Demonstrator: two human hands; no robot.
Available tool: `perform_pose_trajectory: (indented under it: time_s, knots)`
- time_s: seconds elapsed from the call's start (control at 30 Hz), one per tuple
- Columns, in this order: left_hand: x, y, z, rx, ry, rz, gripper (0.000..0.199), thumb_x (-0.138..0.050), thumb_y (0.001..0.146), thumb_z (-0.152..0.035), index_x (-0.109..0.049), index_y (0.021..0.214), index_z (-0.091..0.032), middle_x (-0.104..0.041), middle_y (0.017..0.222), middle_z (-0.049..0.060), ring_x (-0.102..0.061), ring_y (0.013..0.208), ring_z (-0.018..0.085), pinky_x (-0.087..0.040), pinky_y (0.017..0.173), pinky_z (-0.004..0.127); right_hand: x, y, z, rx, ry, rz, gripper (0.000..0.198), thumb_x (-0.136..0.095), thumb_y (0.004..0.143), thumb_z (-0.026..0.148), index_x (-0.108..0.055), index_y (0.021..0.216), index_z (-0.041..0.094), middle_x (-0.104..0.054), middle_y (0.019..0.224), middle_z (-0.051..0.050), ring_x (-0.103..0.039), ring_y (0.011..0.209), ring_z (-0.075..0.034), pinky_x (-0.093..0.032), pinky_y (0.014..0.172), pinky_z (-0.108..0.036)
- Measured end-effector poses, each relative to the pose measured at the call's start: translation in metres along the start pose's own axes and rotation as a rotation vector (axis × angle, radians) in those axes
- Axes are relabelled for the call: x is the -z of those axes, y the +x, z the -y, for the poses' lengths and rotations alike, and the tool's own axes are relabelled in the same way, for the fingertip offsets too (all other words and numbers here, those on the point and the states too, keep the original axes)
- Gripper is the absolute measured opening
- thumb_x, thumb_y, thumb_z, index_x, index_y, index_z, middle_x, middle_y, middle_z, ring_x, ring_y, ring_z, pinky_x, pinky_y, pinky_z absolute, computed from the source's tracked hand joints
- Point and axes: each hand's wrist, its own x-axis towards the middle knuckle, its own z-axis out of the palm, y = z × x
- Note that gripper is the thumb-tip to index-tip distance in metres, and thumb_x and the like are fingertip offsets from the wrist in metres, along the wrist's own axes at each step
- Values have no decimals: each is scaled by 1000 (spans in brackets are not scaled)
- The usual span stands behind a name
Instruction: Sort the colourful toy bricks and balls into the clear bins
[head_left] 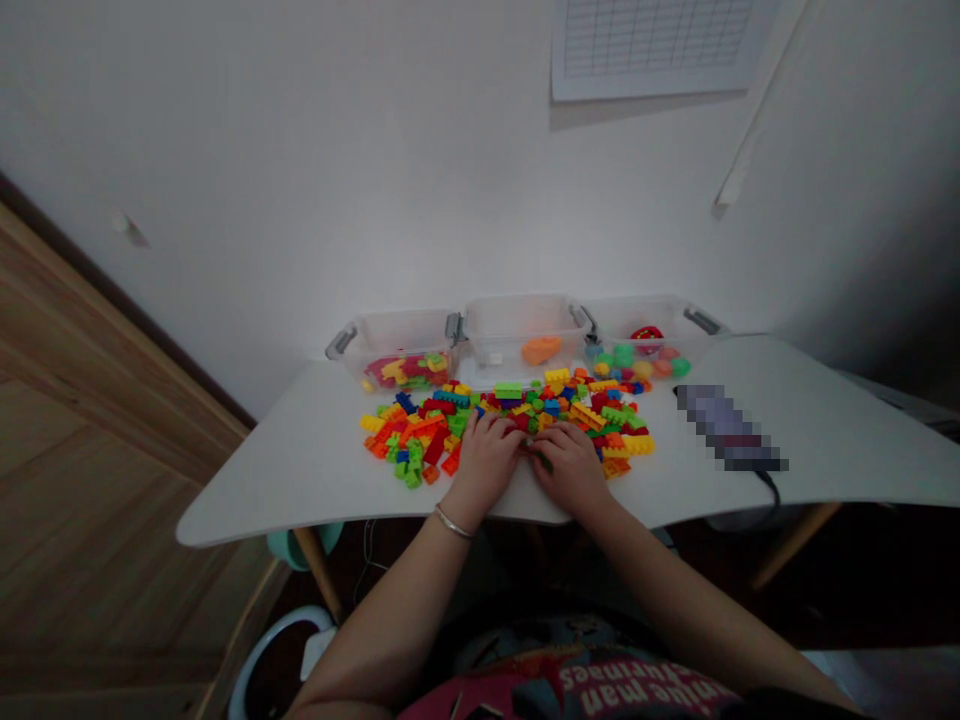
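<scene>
A spread of toy building bricks (433,448) in red, orange, yellow, green and blue covers the middle of the white table. My left hand (489,455), with a bracelet at the wrist, lies at the near side of the spread, its fingers curled inward. Facing it, my right hand (568,465) is closed too, and the fingertips of both hands nearly meet. A dark green brick (543,461) peeks out beneath my right fingers. Whatever my left fingers pinch is hidden and too small to name.
Behind the bricks stand three clear plastic boxes against the wall: the left box (409,328) holds red and yellow pieces, the middle box (517,312) an orange piece, the right box (645,312) colourful round pieces. A blurred-out device (727,428) with a cable lies on the table (292,475) at right.
</scene>
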Motion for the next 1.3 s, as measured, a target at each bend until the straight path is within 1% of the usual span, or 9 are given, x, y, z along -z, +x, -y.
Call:
perform_pose_trajectory:
  time_s: [0.13, 0.27, 0.43, 0.67, 0.8, 0.93, 1.13, 1.23, 1.3]
  knots:
    - [-2, 2, 1, -37, 53, 11, 10, -62, 88, -26, -69, 94, -24, -69, 92, 3, -58, 99, 23, -35, 111, 51, 1, 0, 1, -1, 3, 2, 9, -66, 81, 17, -73, 83, 21, -72, 92, -5, -58, 98, -24, -46, 97, -40]
    - [-9, 2, 0, -83, 96, 11, 13, -60, 89, -24, -67, 100, -26, -67, 91, 2, -58, 96, 22, -34, 111, 50, 1, 1, 1, 12, 6, -1, 9, -65, 81, 16, -73, 83, 21, -72, 92, -5, -58, 97, -24, -46, 97, -40]
    - [-9, 6, -1, -45, 120, 14, 6, -60, 89, -23, -65, 92, -21, -67, 90, 3, -59, 92, 22, -38, 108, 49, 1, 1, 1, 11, 4, -1, 8, -65, 82, 17, -73, 83, 20, -72, 91, -5, -58, 97, -24, -46, 95, -39]
    - [-7, 9, 1, -53, 58, 21, 9, -60, 89, -20, -68, 93, -21, -69, 89, 4, -60, 92, 23, -39, 106, 50, 1, 1, 0, 18, -6, 12, 9, -65, 82, 17, -73, 86, 21, -72, 93, -5, -57, 99, -24, -45, 96, -40]
    - [-3, 12, 9, -4, -109, -6, 13, -60, 88, -17, -71, 91, -21, -70, 88, 5, -62, 90, 22, -47, 98, 46, 0, 0, 0, 22, -15, 16, 9, -64, 83, 18, -73, 85, 20, -72, 93, -5, -57, 99, -25, -46, 95, -40]
    - [15, 21, 30, 92, -390, -201, 19, -55, 89, -11, -70, 97, -20, -69, 93, 6, -63, 91, 18, -52, 86, 33, 0, 0, 0, 17, -7, 0, 9, -64, 83, 19, -72, 83, 21, -72, 93, -5, -57, 99, -24, -46, 95, -39]
    - [46, 36, 92, 361, -314, -581, 16, -55, 85, -15, -66, 97, -18, -65, 96, 6, -60, 97, 21, -50, 91, 38, 0, 0, 0, 1, 14, 10, 9, -63, 83, 18, -72, 83, 21, -72, 94, -4, -57, 100, -24, -46, 96, -40]
    - [51, 44, 124, 544, -364, -655, 22, -56, 83, -17, -64, 103, -18, -63, 94, 5, -60, 83, 16, -52, 81, 32, 0, 0, 0, -3, 24, 13, 11, -62, 84, 17, -72, 83, 21, -72, 94, -4, -57, 101, -24, -45, 97, -40]
    - [54, 49, 139, 594, -349, -693, 25, -55, 83, -18, -64, 105, -17, -61, 95, 5, -59, 82, 15, -52, 80, 30, 0, 1, 0, -1, 26, 13, 11, -62, 84, 17, -72, 83, 21, -72, 93, -5, -57, 101, -24, -46, 96, -40]
